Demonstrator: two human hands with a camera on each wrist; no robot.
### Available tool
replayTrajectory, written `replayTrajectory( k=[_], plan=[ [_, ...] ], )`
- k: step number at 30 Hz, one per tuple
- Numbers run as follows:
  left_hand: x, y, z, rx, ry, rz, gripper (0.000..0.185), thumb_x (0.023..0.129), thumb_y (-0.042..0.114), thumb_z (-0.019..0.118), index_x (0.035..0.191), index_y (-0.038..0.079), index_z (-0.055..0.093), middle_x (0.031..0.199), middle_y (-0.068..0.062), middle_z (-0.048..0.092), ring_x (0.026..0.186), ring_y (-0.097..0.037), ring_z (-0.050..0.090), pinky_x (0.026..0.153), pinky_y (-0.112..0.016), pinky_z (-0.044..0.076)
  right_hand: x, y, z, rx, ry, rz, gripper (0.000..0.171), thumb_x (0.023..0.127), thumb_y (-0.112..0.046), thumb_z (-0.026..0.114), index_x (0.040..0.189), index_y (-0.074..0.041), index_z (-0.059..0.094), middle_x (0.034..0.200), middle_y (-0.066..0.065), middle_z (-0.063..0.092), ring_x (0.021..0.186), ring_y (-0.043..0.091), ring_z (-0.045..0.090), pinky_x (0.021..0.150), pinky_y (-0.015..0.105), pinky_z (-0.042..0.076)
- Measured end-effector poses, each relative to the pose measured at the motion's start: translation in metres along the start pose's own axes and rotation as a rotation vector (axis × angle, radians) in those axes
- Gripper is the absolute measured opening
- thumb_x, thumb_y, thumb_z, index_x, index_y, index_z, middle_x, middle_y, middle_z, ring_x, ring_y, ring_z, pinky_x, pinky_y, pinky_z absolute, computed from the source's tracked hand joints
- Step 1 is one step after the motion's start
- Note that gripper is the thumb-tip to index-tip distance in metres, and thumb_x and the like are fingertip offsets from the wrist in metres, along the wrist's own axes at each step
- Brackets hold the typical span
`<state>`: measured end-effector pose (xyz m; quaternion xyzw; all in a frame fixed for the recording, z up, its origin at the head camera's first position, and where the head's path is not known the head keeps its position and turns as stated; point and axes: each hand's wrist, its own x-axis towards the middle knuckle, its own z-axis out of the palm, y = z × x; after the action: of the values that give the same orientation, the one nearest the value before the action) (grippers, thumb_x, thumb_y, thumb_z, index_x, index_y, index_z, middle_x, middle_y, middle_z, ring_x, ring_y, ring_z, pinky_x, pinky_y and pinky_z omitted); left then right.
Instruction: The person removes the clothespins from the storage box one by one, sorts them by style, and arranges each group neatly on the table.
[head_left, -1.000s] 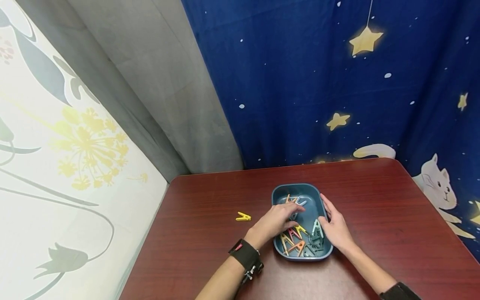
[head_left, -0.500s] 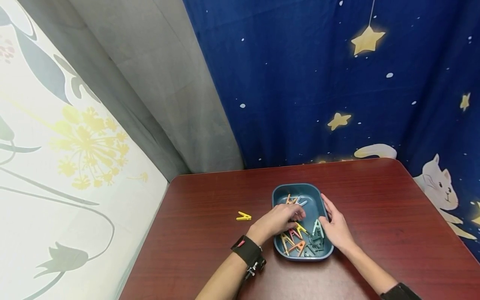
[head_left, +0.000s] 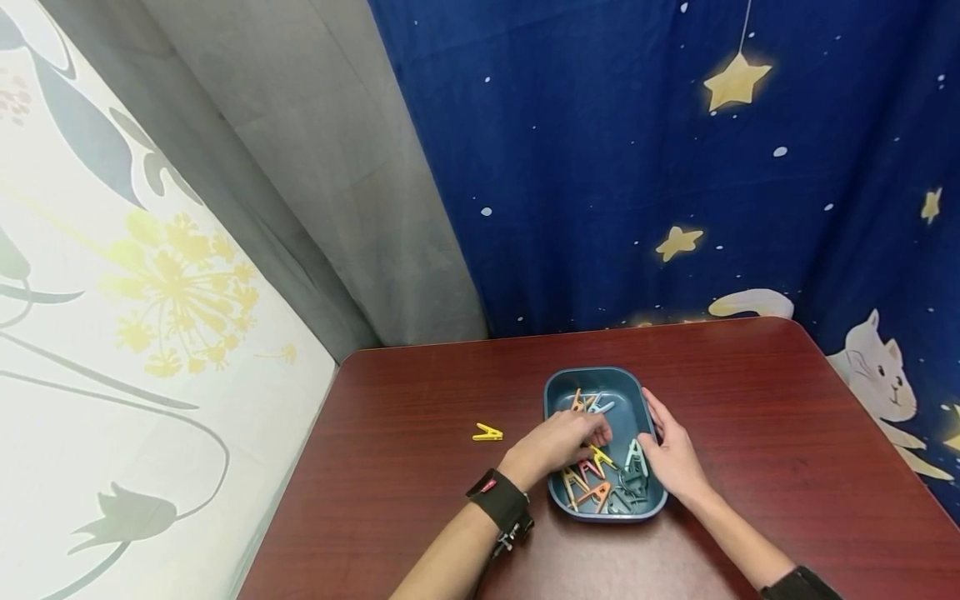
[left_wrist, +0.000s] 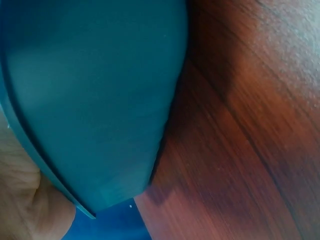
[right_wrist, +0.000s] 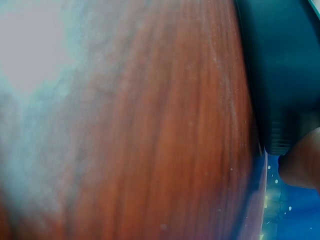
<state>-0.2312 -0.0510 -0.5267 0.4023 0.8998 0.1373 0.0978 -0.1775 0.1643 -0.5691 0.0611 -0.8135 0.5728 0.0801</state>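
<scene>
On the dark red table (head_left: pixel 420 467) stands a blue tray (head_left: pixel 558 385) holding a heap of small clothes pegs (head_left: pixel 600 483) in orange, yellow, pink and pale green. The left hand (head_left: pixel 558 443) reaches into the tray from about eight o'clock, its fingers bent down among the pegs near the middle of the tray; the fingertips seem to touch or nip a peg there, but the head view is too small to tell whether anything is actually gripped. The right hand (head_left: pixel 671 457) lies against the tray's rim at three o'clock, fingers fairly straight along the outer wall and thumb at the edge beside a pale green peg (head_left: pixel 634 455), steadying the tray rather than closing round it. A single yellow peg (head_left: pixel 487 432) lies alone on the table at nine o'clock from the tray, well apart from it. The left wrist view shows only the tray's outer wall (left_wrist: pixel 95 100) close up against the wood, and the right wrist view shows the wood grain with the tray's dark edge (right_wrist: pixel 280 75) at two o'clock. Behind the table hangs a blue curtain (head_left: pixel 637 167) with stars.
</scene>
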Motion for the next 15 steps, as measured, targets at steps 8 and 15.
replayTrajectory(
  k=[8, 15],
  plan=[
    [0.0024, 0.0021, 0.0027, 0.077, -0.036, -0.015, 0.024, 0.097, 0.020, 0.082, 0.118, 0.027, 0.074, 0.105, 0.021, 0.071, 0.092, 0.008, 0.060, 0.086, -0.012, 0.050, -0.0004, 0.0003, -0.0002, 0.003, 0.001, -0.009, 0.073, 0.097, 0.015, 0.053, 0.165, 0.000, 0.032, 0.161, 0.033, 0.037, 0.143, 0.050, 0.042, 0.093, 0.001, 0.033],
    [-0.0010, 0.0014, 0.0048, 0.067, 0.001, 0.008, 0.020, 0.096, 0.029, 0.082, 0.114, 0.030, 0.073, 0.102, 0.023, 0.070, 0.085, 0.010, 0.059, 0.079, -0.012, 0.049, -0.0002, 0.0002, -0.0004, -0.004, 0.000, -0.006, 0.073, 0.097, 0.014, 0.053, 0.165, 0.000, 0.032, 0.160, 0.033, 0.038, 0.143, 0.049, 0.043, 0.094, 0.000, 0.031]
  ],
)
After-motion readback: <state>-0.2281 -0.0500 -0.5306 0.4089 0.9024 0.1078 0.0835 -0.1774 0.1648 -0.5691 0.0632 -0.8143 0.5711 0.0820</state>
